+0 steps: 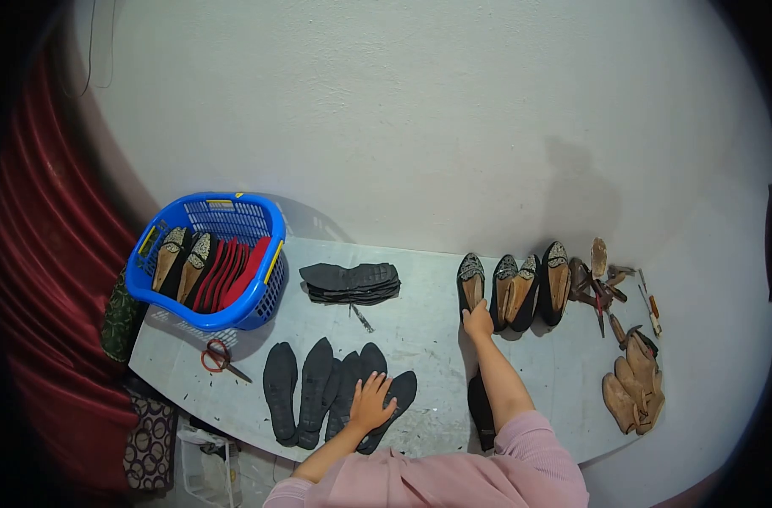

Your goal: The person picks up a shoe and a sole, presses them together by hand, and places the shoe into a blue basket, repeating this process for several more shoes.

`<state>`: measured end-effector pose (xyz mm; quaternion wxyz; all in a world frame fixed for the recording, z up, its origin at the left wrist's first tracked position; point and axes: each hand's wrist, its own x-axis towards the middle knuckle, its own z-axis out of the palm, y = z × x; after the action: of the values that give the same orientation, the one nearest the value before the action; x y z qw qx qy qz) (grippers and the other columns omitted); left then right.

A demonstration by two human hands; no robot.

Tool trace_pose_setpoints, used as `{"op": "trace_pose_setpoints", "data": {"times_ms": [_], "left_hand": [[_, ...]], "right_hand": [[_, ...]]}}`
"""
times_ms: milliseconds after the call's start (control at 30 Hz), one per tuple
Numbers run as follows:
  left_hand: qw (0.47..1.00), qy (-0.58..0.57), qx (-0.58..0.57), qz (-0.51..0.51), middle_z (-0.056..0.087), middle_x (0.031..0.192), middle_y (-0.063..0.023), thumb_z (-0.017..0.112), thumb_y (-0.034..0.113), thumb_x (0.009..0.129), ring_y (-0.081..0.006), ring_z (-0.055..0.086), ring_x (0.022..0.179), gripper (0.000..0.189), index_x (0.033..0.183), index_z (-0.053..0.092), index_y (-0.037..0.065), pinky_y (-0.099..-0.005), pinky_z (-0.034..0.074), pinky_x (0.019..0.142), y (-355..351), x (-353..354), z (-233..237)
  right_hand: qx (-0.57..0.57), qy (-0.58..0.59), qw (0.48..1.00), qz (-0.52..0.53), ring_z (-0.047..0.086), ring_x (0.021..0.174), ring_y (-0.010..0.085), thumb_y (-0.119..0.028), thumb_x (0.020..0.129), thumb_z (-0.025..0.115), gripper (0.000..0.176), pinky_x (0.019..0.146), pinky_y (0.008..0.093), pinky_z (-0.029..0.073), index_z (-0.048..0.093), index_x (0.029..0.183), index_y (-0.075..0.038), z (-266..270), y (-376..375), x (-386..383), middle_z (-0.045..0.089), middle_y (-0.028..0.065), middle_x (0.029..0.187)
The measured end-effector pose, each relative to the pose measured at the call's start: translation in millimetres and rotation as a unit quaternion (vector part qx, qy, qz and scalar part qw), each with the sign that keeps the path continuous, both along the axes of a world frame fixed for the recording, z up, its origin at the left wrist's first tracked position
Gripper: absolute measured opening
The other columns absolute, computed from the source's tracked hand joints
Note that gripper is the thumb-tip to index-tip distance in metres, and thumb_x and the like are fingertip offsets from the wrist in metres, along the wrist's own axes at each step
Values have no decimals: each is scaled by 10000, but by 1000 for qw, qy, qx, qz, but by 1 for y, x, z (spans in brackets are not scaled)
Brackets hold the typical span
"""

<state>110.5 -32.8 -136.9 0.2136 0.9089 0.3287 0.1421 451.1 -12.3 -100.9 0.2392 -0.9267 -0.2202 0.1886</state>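
My left hand (371,403) lies with its fingers spread on black shoe soles (315,381), several of which are laid out along the front of the table. My right hand (478,319) grips the heel end of a black flat shoe (470,274) with a glittery toe. Just right of it stand more shoes of the same kind (555,279), toes toward the wall. Below my right forearm lies another dark, long piece (481,411), partly hidden by the arm. A stack of black soles (350,279) sits farther back, with a small cutter-like tool (362,318) before it.
A blue basket (271,292) with glittery shoes and red pieces stands at the left. Red-handled scissors (222,359) lie in front of it. At the right are pliers and hammers (602,296), a screwdriver-like tool (654,317) and shoe lasts (636,385). The wall borders the table's back.
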Motion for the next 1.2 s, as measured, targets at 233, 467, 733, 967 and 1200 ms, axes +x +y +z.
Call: {"op": "trace_pose_setpoints", "data": {"times_ms": [233,467,733,967,1200], "left_hand": [[1000,-19,7,-1,445,1340,-133,574,316,805,-311,325,1316,516,1262,508,84,-539,219,1065,-1,-2,-3],[997,-71,-8,-5,491,1302,-109,581,263,818,-295,375,1289,405,1187,563,97,-508,247,1063,2,-7,-7],[640,-392,-621,226,578,1194,-154,362,535,943,-251,538,1116,562,1249,508,87,-415,385,985,-29,5,28],[394,-523,-753,65,585,1157,-156,369,632,880,-305,555,1072,683,1187,531,43,-437,419,956,-41,-40,85],[508,-501,-700,30,607,1125,-108,429,476,930,-220,581,1035,529,1209,518,36,-355,433,941,-12,-90,91]], "right_hand": [[30,9,998,49,585,1001,424,-283,838,616,541,845,464,463,348,1201,16,-7,-43,-4,585,294,1073],[210,361,908,-17,629,890,193,-252,827,669,469,628,353,568,462,1186,-31,19,-132,-74,619,79,974],[305,509,800,89,622,790,122,-139,751,752,488,609,267,528,511,1168,-63,33,-217,-188,618,20,953],[302,456,801,244,503,1032,148,-233,724,772,672,868,318,412,411,1274,-95,61,-201,-243,517,54,1118],[370,442,787,221,524,1064,183,-324,721,758,768,903,326,430,363,1329,-68,61,-151,-312,520,65,1187]]}}
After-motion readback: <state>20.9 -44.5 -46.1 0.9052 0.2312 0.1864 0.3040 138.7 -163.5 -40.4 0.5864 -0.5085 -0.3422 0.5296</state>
